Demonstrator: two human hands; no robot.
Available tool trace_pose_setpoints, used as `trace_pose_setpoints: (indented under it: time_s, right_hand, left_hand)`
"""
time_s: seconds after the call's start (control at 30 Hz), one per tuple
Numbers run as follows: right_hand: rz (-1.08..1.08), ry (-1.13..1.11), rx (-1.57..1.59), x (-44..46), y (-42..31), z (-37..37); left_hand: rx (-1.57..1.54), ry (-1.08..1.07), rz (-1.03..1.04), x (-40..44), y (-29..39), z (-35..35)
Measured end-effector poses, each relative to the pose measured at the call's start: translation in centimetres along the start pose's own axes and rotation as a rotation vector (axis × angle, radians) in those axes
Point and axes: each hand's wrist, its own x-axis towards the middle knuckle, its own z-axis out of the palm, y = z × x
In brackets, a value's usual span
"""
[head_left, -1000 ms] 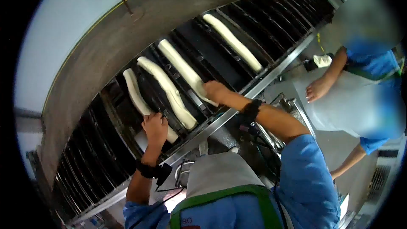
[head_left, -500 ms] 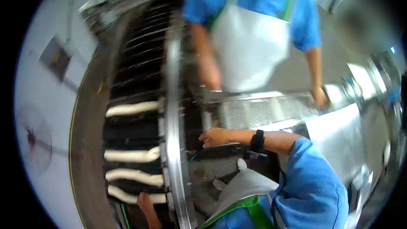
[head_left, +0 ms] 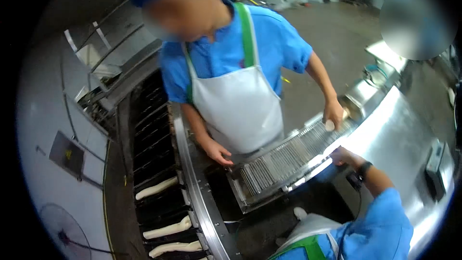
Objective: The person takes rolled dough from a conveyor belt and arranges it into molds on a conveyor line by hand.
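Observation:
My right hand (head_left: 340,155) is stretched out over the front edge of the metal mesh conveyor (head_left: 284,161); its fingers are small and blurred, and whether anything is in them cannot be told. My left hand is out of the frame. Pale dough strips lie in the dark slotted trays at the lower left: one strip (head_left: 156,188) farther up, another (head_left: 167,227) below it, and a third (head_left: 175,248) near the bottom. A co-worker's hand (head_left: 333,114) holds a pale piece at the far end of the mesh.
A co-worker in a white apron (head_left: 238,110) stands across the mesh conveyor, the other hand near its left end. A metal rail (head_left: 202,212) edges the dark trays. To the right are a steel table (head_left: 399,149) and a boxy device (head_left: 437,168).
The view has swung right, away from the dough strips. My right hand has moved from a strip to the mesh conveyor's edge. My left hand has left the frame.

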Motion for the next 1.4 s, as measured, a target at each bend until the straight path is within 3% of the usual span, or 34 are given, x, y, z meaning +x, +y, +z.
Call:
trace_pose_setpoints:
  time_s: [0.03,0.07,0.13,0.17,0.37,0.4,0.43,0.47,0.5,0.53,0.57,0.6,0.7,0.9,0.97,1.03,1.13,1.27,1.4]
  right_hand:
    - [0.065,0.055,0.306,-1.2,-0.5,-1.0]
    - [0.144,0.101,0.615,-2.9,-1.2,-1.5]
    - [0.108,0.128,0.615,-1.7,0.2,-1.6]
    - [0.085,0.154,0.636,-1.2,0.4,-1.8]
    - [0.005,0.012,0.755,-2.1,-5.2,-2.2]
    - [-0.062,0.010,0.805,-4.7,-8.1,-2.2]
    - [-0.005,-0.015,0.610,-2.9,-7.6,-2.1]
    - [-0.032,-0.021,0.558,-3.8,-11.7,-2.8]
    - [-0.027,-0.066,0.513,-3.2,-11.9,-2.9]
    - [-0.026,-0.095,0.490,-2.5,-11.7,-2.8]
    - [-0.017,-0.115,0.463,-1.6,-11.8,-2.9]
    - [-0.016,-0.124,0.449,-0.6,-11.6,-2.9]
    - [-0.009,-0.190,0.417,1.1,-14.0,-3.7]
    - [0.013,-0.240,0.377,3.6,-14.6,-3.0]
    - [-0.014,-0.244,0.351,4.6,-13.3,-3.1]
    - [0.015,-0.295,0.326,5.8,-14.4,-2.5]
    - [0.056,-0.280,0.348,5.7,-16.4,-3.8]
    - [0.042,-0.246,0.352,5.4,-17.6,-3.8]
    - [0.124,-0.213,0.367,5.6,-17.1,-3.6]
  left_hand:
    - [0.387,-0.015,-0.029,-0.7,3.9,-0.4]
    - [0.370,-0.004,-0.055,-0.8,3.4,-0.1]
    - [0.287,-0.020,-0.255,-0.1,2.1,0.8]
    - [0.411,-0.105,-0.291,-1.5,6.9,-0.6]
    - [0.103,0.032,-0.142,0.7,12.9,-1.2]
    - [0.364,-0.003,-0.029,1.0,10.5,-0.5]
    - [0.302,0.027,-0.003,-0.3,10.9,-1.1]
    - [0.268,0.067,-0.118,-2.0,12.2,-1.0]
    - [0.319,-0.106,-0.268,-2.8,14.7,-2.6]
    - [0.415,0.053,-0.108,-3.5,13.4,-1.5]
    - [0.280,-0.026,-0.298,-3.5,14.4,-2.0]
    - [0.317,0.016,-0.205,-3.5,12.7,-1.2]
    - [0.245,-0.047,-0.352,-3.9,15.2,-1.6]
    - [0.437,0.068,-0.229,-5.1,13.8,-1.0]
    - [0.590,-0.051,-0.156,-5.1,17.0,-4.5]
    - [0.647,-0.040,-0.124,-2.1,20.8,-7.6]
    - [0.497,0.014,0.090,2.9,25.1,-5.9]
    - [0.437,-0.144,0.281,6.5,30.1,-1.8]
    - [0.608,-0.365,0.181,7.9,29.0,2.7]
